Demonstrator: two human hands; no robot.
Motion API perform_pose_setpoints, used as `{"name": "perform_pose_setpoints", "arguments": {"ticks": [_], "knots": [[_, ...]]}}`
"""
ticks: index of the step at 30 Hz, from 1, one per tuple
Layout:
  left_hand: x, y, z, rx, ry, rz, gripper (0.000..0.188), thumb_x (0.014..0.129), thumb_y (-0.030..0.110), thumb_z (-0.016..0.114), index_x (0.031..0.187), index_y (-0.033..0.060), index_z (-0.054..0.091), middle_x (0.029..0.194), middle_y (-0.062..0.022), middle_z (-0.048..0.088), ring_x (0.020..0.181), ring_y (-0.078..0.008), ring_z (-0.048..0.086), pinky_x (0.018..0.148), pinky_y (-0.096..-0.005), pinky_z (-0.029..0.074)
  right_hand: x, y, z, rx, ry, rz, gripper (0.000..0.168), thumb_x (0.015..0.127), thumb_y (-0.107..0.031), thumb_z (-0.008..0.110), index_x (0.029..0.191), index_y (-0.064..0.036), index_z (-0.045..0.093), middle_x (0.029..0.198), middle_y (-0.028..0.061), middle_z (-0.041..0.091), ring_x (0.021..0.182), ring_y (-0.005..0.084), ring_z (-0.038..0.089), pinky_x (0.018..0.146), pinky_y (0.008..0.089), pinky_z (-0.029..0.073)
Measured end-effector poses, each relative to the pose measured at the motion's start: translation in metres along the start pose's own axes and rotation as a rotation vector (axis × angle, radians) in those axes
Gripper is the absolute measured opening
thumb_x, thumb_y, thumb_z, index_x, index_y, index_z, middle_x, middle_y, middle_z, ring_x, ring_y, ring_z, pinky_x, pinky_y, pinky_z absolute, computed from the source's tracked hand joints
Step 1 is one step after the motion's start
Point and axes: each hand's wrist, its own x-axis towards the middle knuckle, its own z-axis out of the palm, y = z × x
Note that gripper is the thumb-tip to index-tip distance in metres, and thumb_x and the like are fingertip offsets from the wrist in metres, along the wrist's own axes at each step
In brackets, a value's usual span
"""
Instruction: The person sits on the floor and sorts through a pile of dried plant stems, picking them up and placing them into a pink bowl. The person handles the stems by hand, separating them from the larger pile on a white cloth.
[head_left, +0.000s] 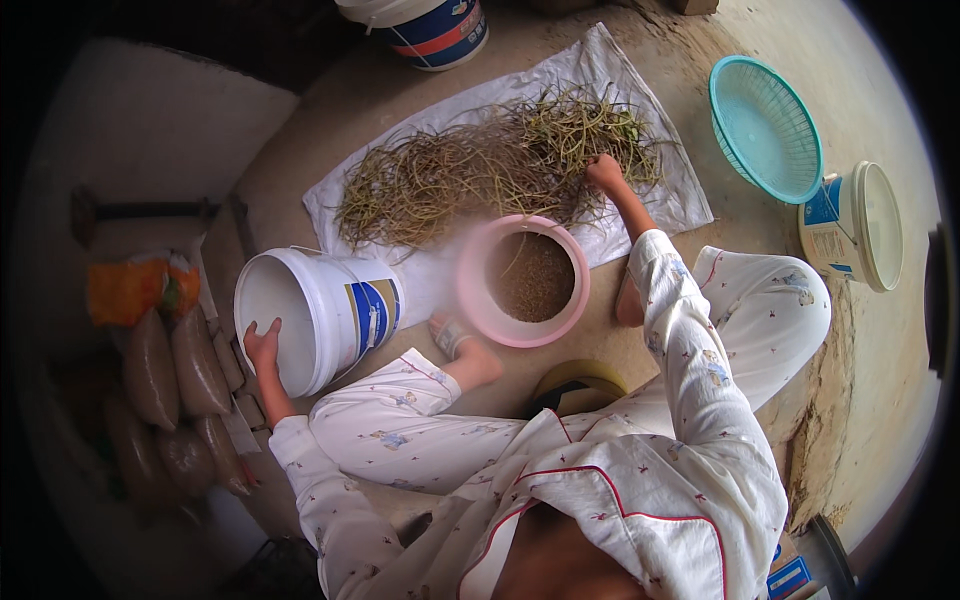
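My right hand (604, 173) is closed at the near right edge of a heap of thin, dry, green-brown pods or stems (442, 180). Its fingers appear pinched on a few of them. The heap lies on a white woven plastic sheet (652, 97). Over the mouth of a white plastic bucket (337, 315), at its near-left rim, is my left hand (264, 346) with fingers apart and nothing visible in them. Whether it presses on the rim is unclear. Between my feet and the sheet stands a pink plastic basin (555, 337) holding small brown grains (536, 277).
A turquoise plastic basket (765, 127) and a white lidded bucket (847, 225) stand to the right. Another bucket (435, 37) is at the far side. Filled plastic bags (172, 367) lie at the left. Beneath me is something round and yellowish (592, 375).
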Motion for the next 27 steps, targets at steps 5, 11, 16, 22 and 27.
{"name": "perform_pose_setpoints", "arguments": {"ticks": [5,11,16,22,27], "knots": [[-0.021,0.043,-0.030,-0.066,0.068,0.245,0.050,0.077,0.021,0.071,0.117,-0.0063,0.057,0.116,-0.0210,0.059,0.109,-0.0286,0.056,0.093,-0.0366,0.043,-0.030,-0.007,-0.009,0.365,0.278,0.040,0.022,0.080,-0.019,0.059,0.087,-0.001,0.070,0.072,0.0148,0.068,0.070,0.0249,0.068,0.069,0.0349,0.052],[-0.146,0.169,-0.046,-0.461,0.000,0.582,0.029,0.082,0.008,0.063,0.110,-0.0023,0.062,0.110,-0.0162,0.064,0.097,-0.0242,0.062,0.084,-0.0330,0.048,-0.060,0.001,-0.022,0.564,0.428,-0.039,0.021,0.079,-0.018,0.059,0.085,-0.005,0.072,0.071,0.0104,0.069,0.066,0.0178,0.067,0.068,0.0301,0.051],[-0.237,0.195,0.022,-0.496,-0.423,0.579,0.029,0.082,0.009,0.065,0.109,-0.0012,0.063,0.100,-0.0149,0.066,0.085,-0.0193,0.065,0.076,-0.0293,0.051,-0.078,-0.005,-0.036,0.172,0.462,-0.048,0.022,0.077,-0.026,0.064,0.086,-0.008,0.073,0.078,0.0132,0.069,0.074,0.0254,0.067,0.072,0.0345,0.051],[-0.295,0.162,0.141,-0.287,-0.642,0.678,0.032,0.080,0.020,0.066,0.103,-0.0016,0.065,0.094,-0.0207,0.067,0.084,-0.0281,0.066,0.078,-0.0362,0.050,-0.089,-0.007,-0.018,0.052,0.205,-0.131,0.024,0.077,-0.026,0.065,0.089,-0.007,0.071,0.084,0.0150,0.069,0.080,0.0289,0.067,0.076,0.0370,0.051],[-0.293,0.154,0.190,-0.087,-0.708,0.558,0.035,0.079,0.023,0.066,0.104,-0.0018,0.065,0.097,-0.0217,0.066,0.091,-0.0332,0.064,0.086,-0.0378,0.048,-0.141,-0.026,0.037,-0.135,0.257,-0.407,0.018,0.073,-0.014,0.066,0.090,-0.013,0.070,0.080,0.0111,0.066,0.074,0.0290,0.064,0.068,0.0380,0.051]]}}
